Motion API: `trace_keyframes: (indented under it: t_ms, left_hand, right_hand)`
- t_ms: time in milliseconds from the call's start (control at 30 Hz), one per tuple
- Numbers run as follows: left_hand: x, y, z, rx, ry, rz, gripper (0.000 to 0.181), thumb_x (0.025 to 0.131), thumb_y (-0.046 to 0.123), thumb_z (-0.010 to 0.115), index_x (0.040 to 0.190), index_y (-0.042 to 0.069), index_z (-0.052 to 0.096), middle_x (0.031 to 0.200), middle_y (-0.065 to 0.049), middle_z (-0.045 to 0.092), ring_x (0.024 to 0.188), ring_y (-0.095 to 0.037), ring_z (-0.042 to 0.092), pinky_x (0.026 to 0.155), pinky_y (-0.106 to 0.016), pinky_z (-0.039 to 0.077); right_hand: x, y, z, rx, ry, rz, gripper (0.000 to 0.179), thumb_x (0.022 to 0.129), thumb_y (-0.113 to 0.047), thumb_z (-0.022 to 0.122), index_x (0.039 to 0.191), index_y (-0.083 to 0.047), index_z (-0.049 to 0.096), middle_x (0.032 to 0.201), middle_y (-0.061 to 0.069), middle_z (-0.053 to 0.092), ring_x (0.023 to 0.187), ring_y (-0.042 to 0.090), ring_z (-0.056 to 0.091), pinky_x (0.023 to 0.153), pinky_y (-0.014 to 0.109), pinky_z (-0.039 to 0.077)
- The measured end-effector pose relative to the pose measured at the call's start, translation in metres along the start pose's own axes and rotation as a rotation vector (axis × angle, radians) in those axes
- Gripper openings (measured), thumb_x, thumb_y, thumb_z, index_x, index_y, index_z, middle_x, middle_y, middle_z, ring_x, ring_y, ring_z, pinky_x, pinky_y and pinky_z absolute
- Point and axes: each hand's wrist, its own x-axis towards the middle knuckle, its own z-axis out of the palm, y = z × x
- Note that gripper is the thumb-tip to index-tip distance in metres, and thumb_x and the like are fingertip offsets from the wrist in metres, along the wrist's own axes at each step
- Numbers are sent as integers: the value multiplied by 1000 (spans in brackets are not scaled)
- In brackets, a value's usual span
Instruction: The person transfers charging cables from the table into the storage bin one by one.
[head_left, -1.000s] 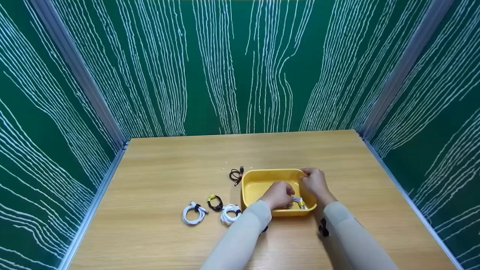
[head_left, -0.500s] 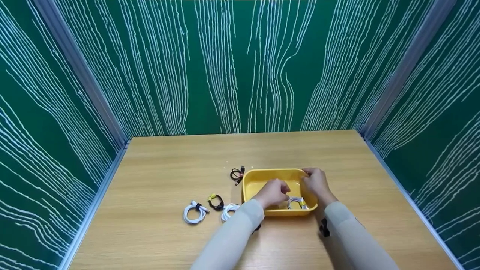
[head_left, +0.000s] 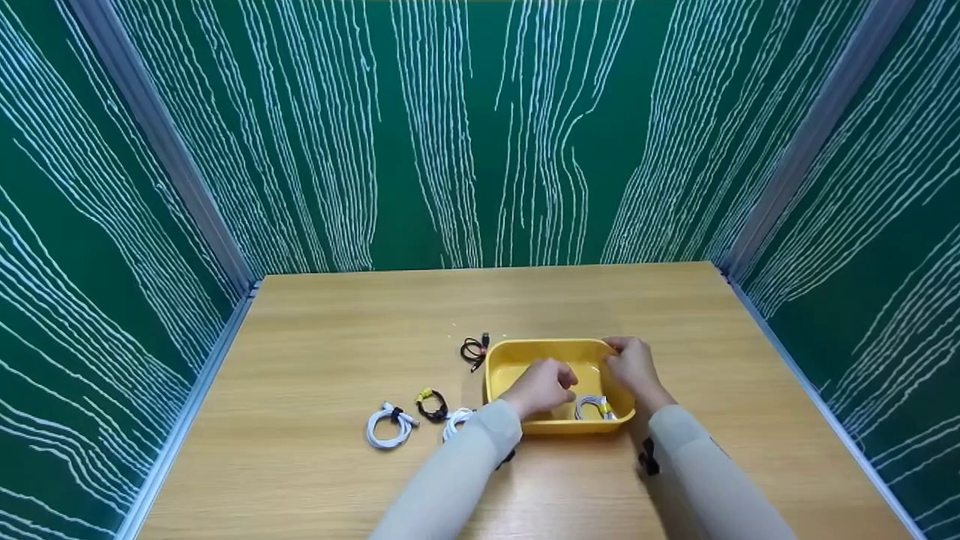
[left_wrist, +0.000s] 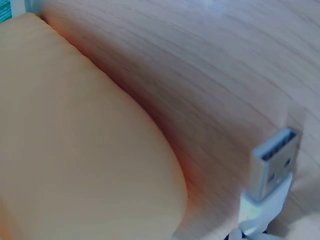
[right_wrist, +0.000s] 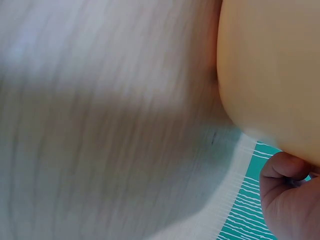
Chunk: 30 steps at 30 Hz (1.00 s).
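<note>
A yellow plastic bin [head_left: 551, 343] stands on the wooden table. My left hand [head_left: 538, 388] hangs over its inside, fingers loosely bent with nothing seen in them. To the right of that hand, a coiled grey-white cable [head_left: 591, 398] with a yellow tie lies on the bin floor. My right hand [head_left: 634, 369] grips the bin's far right corner; in the right wrist view the bent thumb and fingers [right_wrist: 282, 195] are at the rim. Beside the bin's left wall, a white coiled cable [head_left: 452, 424] is partly hidden by my left sleeve. A USB plug [left_wrist: 272, 167] shows in the left wrist view.
Left of the bin lie a white coiled cable [head_left: 375, 437] with a black tie and a black coiled cable [head_left: 436, 414] with a yellow tie. Another black cable [head_left: 472, 348] sits by the far left corner. Green walls [head_left: 480, 150] with white lines enclose the table [head_left: 315, 337].
My left hand has drawn back to the left inside the bin, leaving the grey-white cable with the yellow tie more in sight. The right hand stays at the bin's corner.
</note>
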Motion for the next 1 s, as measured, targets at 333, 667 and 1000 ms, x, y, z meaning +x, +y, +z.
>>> trace_keyframes:
  t_ms: [333, 667, 1000]
  left_hand:
    - [-5, 5, -5, -31, -14, -9, 25, 94, 7, 81, 118, 1, 79, 115, -12, 81, 100, -13, 71, 96, -26, 58]
    - [-8, 7, -11, -31, -35, -15, 28, 95, 8, 80, 123, 2, 78, 117, -11, 79, 102, -12, 70, 97, -26, 58]
    - [-12, 2, -18, -42, -30, 4, 27, 95, 8, 80, 121, 0, 78, 109, -10, 79, 94, -9, 67, 91, -24, 57]
  right_hand:
    - [1, 1, 1, 14, 10, -7, 29, 90, 11, 63, 113, 8, 80, 107, 26, 79, 95, 31, 71, 77, 28, 54]
    - [1, 1, 0, 10, 1, -18, 29, 91, 11, 62, 115, 9, 79, 108, 29, 79, 97, 35, 73, 80, 33, 57]
    - [-3, -3, -2, 22, -44, 60, 32, 97, 8, 62, 126, 10, 74, 121, 32, 75, 112, 42, 72, 99, 51, 60]
